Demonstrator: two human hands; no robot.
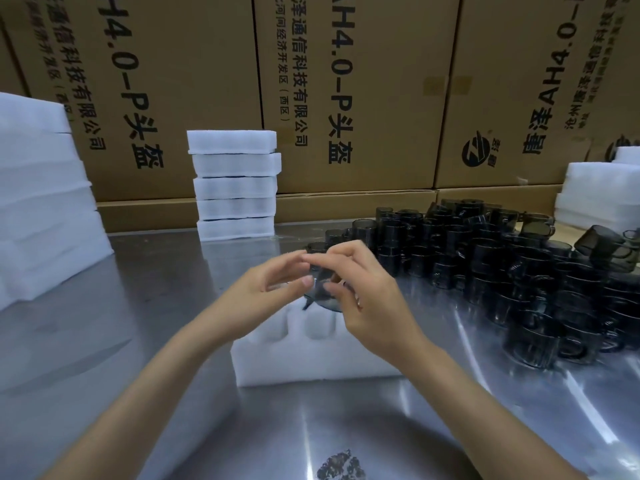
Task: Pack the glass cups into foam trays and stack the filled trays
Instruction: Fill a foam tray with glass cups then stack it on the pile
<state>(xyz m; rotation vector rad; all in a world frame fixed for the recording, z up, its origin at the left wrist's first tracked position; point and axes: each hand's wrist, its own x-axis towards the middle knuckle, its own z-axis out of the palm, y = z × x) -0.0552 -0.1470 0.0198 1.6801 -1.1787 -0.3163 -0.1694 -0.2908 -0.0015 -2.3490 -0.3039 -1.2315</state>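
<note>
A white foam tray [298,362] with round pockets lies in the middle of the steel table. Just above its far side both hands meet around one dark smoked glass cup [320,292], which is tilted and blurred. My right hand [360,289] pinches the cup from the right with curled fingers. My left hand [273,285] touches it from the left with thumb and fingertips. A large pile of the same dark glass cups [502,271] covers the table to the right.
A stack of several foam trays [235,185] stands at the back centre. More foam stacks sit at the left edge [41,202] and far right [595,195]. Big cardboard boxes [346,98] wall off the back. The shiny steel table [138,341] shows a dark mark near the front.
</note>
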